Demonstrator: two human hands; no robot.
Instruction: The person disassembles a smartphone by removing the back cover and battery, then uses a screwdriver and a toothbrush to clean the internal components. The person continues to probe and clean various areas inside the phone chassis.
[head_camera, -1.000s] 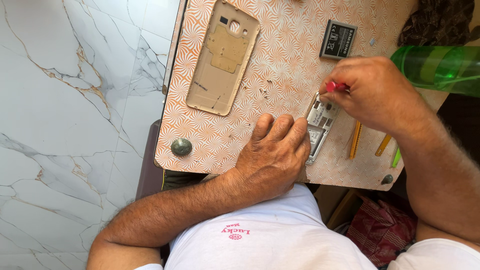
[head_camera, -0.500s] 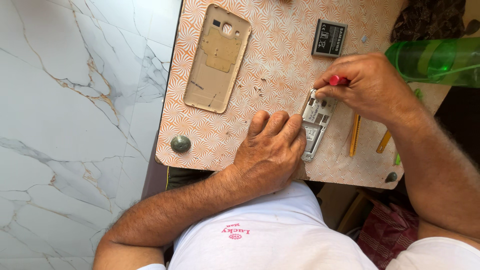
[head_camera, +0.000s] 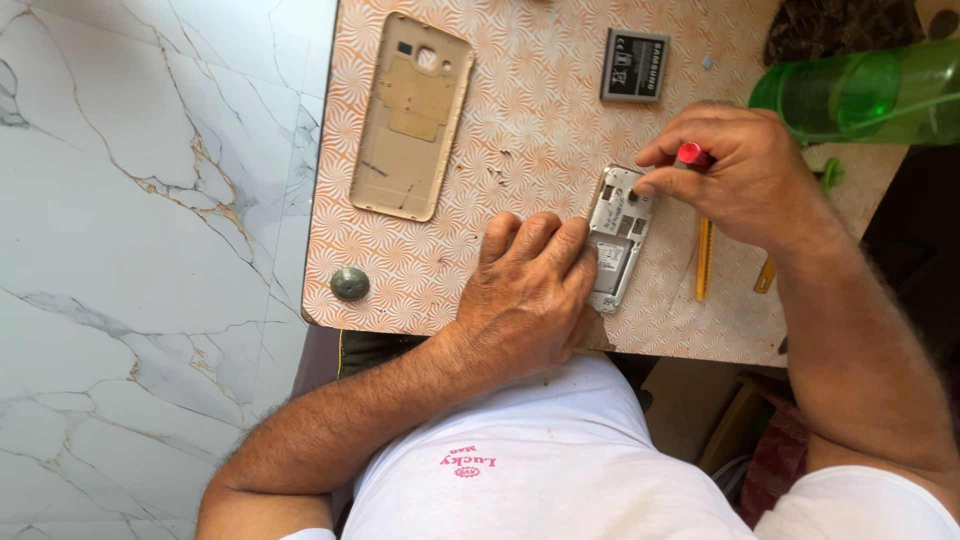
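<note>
Little has moved since earlier; right hand (head_camera: 745, 180) keeps its pinching grip on red-handled screwdriver (head_camera: 685, 160), tip on opened phone (head_camera: 618, 237). Left hand (head_camera: 528, 295) lies flat, fingers pressing phone's left edge, grasping nothing. Phone sits near front edge of patterned surface (head_camera: 520, 120); gold back cover (head_camera: 410, 115) and battery (head_camera: 634, 65) well apart.

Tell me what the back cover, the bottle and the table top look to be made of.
Back cover: likely thin plastic, matte gold-beige, with moulded ribs and a camera cutout.
Bottle: clear green plastic; light passes through it.
Table top: probably laminate, smooth, with a printed orange swirl pattern and a rounded edge.
</note>
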